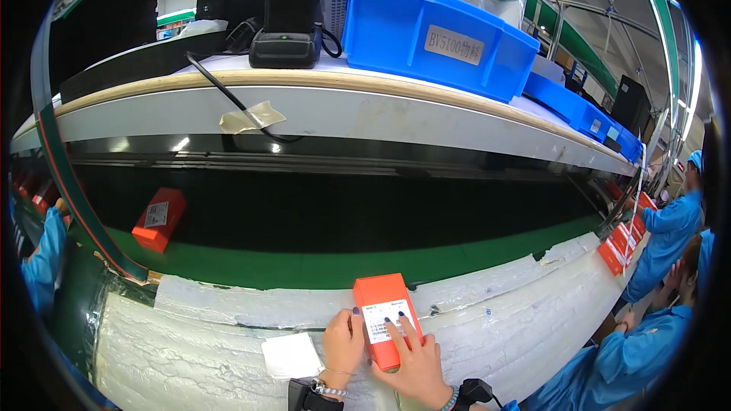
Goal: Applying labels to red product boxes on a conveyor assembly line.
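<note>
On the near part of the bench point(221, 342), a red box point(381, 289) is placed right of centre, its far end seen at the bench's far edge. The left hand point(344, 341) is held narrow, fingertips at the box's left side; whether a grip is applied cannot be told. The right hand point(419, 361) is spread wide, with fingertips laid on the white label point(378, 315). Open room is left on both sides, interrupted at the left by a flat, squarish white stack point(292, 356). The box's long axis is directed away from the hands, its far end turned slightly left. Its form is rectangular and smooth-faced; the bench is covered with wrinkled, glossy film. Beyond the edge, a second red box point(160, 221) is carried on a green belt point(304, 259), its far end angled right, with clear running length beside it. Above, a wood-edged shelf point(396, 110) is crossed by a black cable point(217, 84) and loaded with a ribbed black device point(295, 0) and a smooth blue plastic bin point(396, 23).
</note>
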`<state>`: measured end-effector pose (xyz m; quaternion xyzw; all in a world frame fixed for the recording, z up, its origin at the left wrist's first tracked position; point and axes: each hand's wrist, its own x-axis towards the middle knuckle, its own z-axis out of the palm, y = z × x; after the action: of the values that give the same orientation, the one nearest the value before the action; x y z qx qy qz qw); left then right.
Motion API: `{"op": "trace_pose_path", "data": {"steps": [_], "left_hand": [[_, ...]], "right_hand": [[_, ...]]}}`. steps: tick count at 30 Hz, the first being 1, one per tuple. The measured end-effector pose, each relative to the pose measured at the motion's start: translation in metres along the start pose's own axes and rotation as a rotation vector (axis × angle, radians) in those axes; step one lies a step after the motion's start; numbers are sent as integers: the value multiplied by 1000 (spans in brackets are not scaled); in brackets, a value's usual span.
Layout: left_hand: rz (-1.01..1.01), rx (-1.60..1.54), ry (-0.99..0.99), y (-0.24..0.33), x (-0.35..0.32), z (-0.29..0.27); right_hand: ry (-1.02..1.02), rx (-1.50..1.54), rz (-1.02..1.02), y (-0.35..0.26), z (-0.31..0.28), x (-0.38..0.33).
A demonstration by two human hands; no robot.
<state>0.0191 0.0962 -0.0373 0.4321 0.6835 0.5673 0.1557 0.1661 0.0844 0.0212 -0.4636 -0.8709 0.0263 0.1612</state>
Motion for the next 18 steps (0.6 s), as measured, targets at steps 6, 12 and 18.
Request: {"op": "trace_pose_path", "data": {"steps": [6,12,18], "left_hand": [[-11,-122,7,5,-1,-3],[31,-506,-50,6,-2,-6],[22,-603,-23,13,-1,-6]], "right_hand": [[0,-68,-208,7,-21,10],[86,333,-384,21,-14,53],[-125,658,-325,2,-6,71]]}}
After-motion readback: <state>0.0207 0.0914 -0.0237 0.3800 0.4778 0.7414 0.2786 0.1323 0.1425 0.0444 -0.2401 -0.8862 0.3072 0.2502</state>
